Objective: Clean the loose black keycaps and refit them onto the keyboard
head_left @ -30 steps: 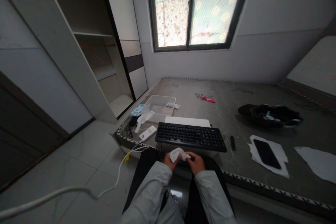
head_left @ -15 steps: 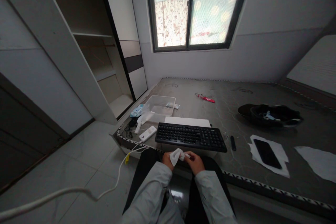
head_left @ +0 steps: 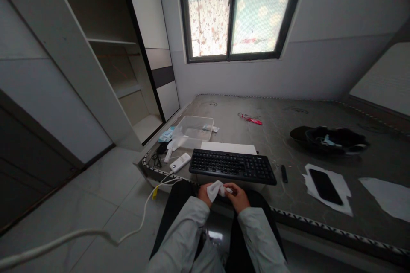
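Observation:
Above my lap, close to the mattress edge, both hands hold a crumpled white tissue (head_left: 215, 189). My left hand (head_left: 203, 194) is closed around its left side, and much of that hand is covered by the tissue. On the other side my right hand (head_left: 237, 197) pinches the tissue's right end between thumb and fingers. Whether something small is wrapped inside cannot be made out. Just beyond the hands lies a black keyboard (head_left: 232, 165), apart from them, with a white flat box or sheet (head_left: 229, 148) behind it.
A white device (head_left: 180, 163) with a cable lies left of the keyboard, near a clear plastic tray (head_left: 195, 130). To the right are a small black stick (head_left: 284, 174), a phone (head_left: 325, 186) on white paper and a dark cap (head_left: 336, 140). A red item (head_left: 253, 120) lies farther back.
My right fingers have shifted very slightly at the tissue's right end. The left hand and the objects on the mattress stay in place.

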The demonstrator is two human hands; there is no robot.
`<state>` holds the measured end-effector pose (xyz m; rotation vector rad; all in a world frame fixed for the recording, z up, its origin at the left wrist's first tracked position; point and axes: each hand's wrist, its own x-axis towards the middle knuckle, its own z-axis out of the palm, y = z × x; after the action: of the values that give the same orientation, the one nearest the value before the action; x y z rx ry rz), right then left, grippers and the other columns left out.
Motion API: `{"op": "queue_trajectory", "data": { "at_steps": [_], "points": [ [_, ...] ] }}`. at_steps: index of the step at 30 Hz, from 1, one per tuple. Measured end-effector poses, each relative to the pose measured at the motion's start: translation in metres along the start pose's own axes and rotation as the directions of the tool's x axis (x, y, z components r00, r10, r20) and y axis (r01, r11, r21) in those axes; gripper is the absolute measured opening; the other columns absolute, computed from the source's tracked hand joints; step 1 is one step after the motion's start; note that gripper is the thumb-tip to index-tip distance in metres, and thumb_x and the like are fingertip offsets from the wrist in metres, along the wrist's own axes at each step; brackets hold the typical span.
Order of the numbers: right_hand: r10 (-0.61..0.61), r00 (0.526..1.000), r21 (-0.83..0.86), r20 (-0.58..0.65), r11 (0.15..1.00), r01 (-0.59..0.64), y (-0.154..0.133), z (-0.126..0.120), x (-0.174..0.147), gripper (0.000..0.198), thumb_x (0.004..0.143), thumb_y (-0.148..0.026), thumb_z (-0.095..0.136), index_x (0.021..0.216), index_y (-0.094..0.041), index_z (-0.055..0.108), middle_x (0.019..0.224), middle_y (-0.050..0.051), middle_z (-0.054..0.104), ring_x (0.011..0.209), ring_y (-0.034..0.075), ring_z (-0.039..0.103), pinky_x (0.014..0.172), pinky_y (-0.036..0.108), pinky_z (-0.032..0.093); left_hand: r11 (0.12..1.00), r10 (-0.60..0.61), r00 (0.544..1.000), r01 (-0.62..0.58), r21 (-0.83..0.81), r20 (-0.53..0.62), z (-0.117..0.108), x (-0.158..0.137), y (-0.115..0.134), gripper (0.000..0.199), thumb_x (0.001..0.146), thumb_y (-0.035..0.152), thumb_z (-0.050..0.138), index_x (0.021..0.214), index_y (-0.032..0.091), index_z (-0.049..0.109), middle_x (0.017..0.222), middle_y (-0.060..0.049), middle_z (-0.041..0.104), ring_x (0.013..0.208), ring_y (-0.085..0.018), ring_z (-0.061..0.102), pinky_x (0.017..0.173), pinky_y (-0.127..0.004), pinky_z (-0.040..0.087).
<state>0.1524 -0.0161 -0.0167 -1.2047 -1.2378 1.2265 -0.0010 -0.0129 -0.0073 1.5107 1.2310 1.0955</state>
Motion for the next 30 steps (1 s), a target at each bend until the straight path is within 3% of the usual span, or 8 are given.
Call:
{"op": "queue_trajectory", "data": {
  "at_steps": [5,11,17,22,26,30],
  "points": [
    [0.021,0.999,0.078,-0.031,0.997,-0.018,-0.002,-0.002,0.0,0.038,0.059,-0.046,0.067,0.082,-0.016,0.063,0.078,0.007,0.067,0.073,0.023,0.063,0.063,0.031,0.051,0.998,-0.011,0.999,0.009,-0.058,-0.038,0.0,-0.001,0.01,0.033,0.069,0.042,0.061,0.077,0.011,0.069,0.071,-0.004,0.068,0.064,-0.016,0.06,0.059,-0.021,0.046],
    [0.045,0.992,0.078,-0.12,0.996,-0.036,-0.005,-0.006,0.002,0.045,0.057,-0.057,0.064,0.076,-0.016,0.065,0.071,0.006,0.068,0.064,0.021,0.062,0.055,0.028,0.05,0.991,-0.036,0.997,0.027,-0.128,-0.07,0.0,0.001,0.012,0.036,0.064,0.041,0.065,0.086,0.013,0.069,0.082,-0.005,0.07,0.075,-0.019,0.063,0.066,-0.023,0.05],
    [0.058,0.995,0.1,-0.081,0.994,-0.05,-0.007,-0.008,0.0,0.046,0.062,-0.054,0.062,0.084,-0.014,0.069,0.081,0.008,0.07,0.072,0.022,0.063,0.067,0.033,0.051,0.989,-0.034,0.997,0.023,-0.146,-0.076,0.002,0.003,0.005,0.034,0.061,0.037,0.069,0.085,0.013,0.069,0.081,-0.006,0.071,0.073,-0.019,0.064,0.067,-0.025,0.051],
    [-0.016,1.0,0.112,0.022,0.994,0.014,-0.012,-0.009,-0.002,0.043,0.068,-0.051,0.058,0.092,-0.017,0.068,0.095,0.008,0.068,0.088,0.025,0.062,0.079,0.037,0.048,0.99,-0.021,0.996,0.008,-0.143,-0.09,0.001,0.002,0.01,0.034,0.06,0.035,0.069,0.086,0.014,0.069,0.085,-0.005,0.071,0.078,-0.02,0.064,0.072,-0.025,0.051],
    [-0.073,0.997,0.077,0.009,0.994,0.072,-0.011,-0.004,-0.002,0.037,0.061,-0.044,0.067,0.088,-0.018,0.068,0.093,0.007,0.068,0.09,0.024,0.061,0.084,0.038,0.046,0.988,-0.077,0.995,0.068,-0.14,-0.06,0.0,0.001,0.016,0.038,0.057,0.036,0.071,0.087,0.012,0.069,0.084,-0.005,0.071,0.077,-0.021,0.064,0.071,-0.026,0.051],
    [-0.042,0.999,0.059,-0.004,0.997,0.042,-0.007,0.002,-0.002,0.037,0.055,-0.038,0.072,0.086,-0.019,0.067,0.089,0.006,0.069,0.083,0.023,0.063,0.08,0.036,0.049,0.986,-0.103,0.995,0.101,-0.134,-0.009,0.002,0.0,0.017,0.039,0.059,0.038,0.069,0.089,0.013,0.07,0.085,-0.004,0.071,0.079,-0.021,0.063,0.071,-0.026,0.05]
  ]
}}
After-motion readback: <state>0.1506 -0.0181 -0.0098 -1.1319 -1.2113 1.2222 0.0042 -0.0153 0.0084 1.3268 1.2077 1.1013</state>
